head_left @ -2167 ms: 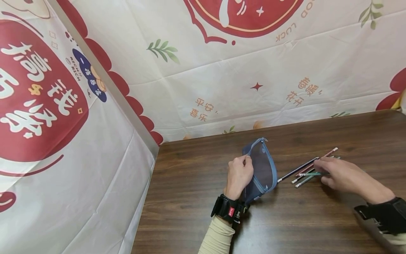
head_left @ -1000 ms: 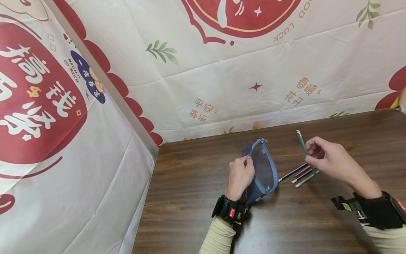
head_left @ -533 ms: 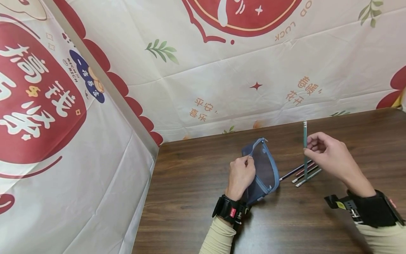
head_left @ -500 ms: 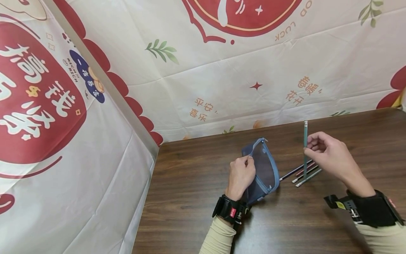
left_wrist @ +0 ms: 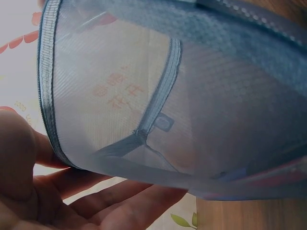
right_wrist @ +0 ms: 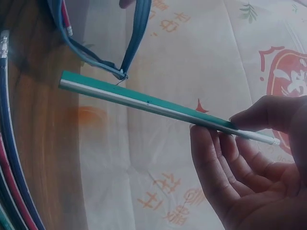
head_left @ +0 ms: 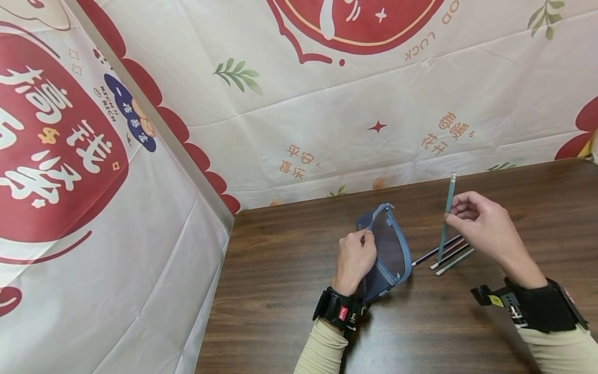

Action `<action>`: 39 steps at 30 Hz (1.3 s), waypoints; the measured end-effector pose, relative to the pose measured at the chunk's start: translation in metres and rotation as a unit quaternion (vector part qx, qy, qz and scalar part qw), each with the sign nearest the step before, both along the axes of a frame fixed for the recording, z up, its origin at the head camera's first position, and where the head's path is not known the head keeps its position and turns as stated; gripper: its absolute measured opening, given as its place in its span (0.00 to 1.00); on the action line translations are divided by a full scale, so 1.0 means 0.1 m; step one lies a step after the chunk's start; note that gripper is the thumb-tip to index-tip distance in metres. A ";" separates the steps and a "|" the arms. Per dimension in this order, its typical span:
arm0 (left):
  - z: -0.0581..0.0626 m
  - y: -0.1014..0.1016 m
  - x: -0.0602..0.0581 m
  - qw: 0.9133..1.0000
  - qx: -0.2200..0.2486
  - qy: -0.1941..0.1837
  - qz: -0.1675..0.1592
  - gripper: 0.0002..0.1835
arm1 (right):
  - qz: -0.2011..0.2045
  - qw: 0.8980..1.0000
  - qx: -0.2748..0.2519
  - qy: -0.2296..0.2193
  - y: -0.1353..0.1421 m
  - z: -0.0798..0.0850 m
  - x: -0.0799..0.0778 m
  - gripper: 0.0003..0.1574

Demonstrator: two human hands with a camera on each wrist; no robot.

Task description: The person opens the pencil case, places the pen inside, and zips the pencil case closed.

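My left hand [head_left: 355,259] pinches the rim of a blue mesh pencil case [head_left: 393,244], whose zipped mouth gapes to the right. Through its mesh in the left wrist view, blurred red and blue shapes [left_wrist: 288,175] show. Between thumb and fingertips, my right hand [head_left: 490,228] holds a green pencil [head_left: 450,196] steeply, eraser end up, right of the case. The right wrist view shows that pencil's flat, unsharpened end [right_wrist: 62,80] pointing toward the case's zipper. Below it on the table lie several pencils, among them a dark blue one [head_left: 427,255] and a grey-green one [head_left: 455,263].
The brown wooden table [head_left: 280,291] meets a white printed cloth [head_left: 280,119] along its back edge. Another printed cloth panel [head_left: 154,234] hangs at the left. Each wrist wears a black camera strap [head_left: 542,306].
My right hand has picked the green pencil up off the pile, turned it upright, and shifted slightly left, its lower end now tilting toward the pencil case. The left hand has stayed almost still.
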State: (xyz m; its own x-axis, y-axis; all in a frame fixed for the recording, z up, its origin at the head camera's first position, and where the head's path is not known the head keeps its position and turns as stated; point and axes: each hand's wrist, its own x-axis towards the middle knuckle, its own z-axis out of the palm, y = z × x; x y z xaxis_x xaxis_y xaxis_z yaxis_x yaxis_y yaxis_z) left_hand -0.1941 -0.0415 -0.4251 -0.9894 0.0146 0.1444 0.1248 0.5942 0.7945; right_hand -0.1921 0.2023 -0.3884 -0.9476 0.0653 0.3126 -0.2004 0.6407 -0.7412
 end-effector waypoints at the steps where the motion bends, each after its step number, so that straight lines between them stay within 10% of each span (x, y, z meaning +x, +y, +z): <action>1: 0.00 0.00 0.00 1.000 0.001 0.000 0.001 0.21 | 0.000 1.000 -0.003 0.001 -0.01 0.00 0.00 0.16; 39: 0.01 0.01 0.03 1.000 -0.004 0.004 -0.003 0.21 | 0.011 0.998 -0.054 -0.020 -0.16 0.08 -0.02 0.16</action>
State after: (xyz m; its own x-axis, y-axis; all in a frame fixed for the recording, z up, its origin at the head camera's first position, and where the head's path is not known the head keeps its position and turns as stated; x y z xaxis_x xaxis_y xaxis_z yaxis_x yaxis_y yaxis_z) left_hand -0.1909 -0.0401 -0.4244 -0.9882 0.0222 0.1517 0.1345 0.6003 0.7883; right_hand -0.1942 0.1866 -0.3804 -0.9606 0.0762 0.2672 -0.1825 0.5520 -0.8136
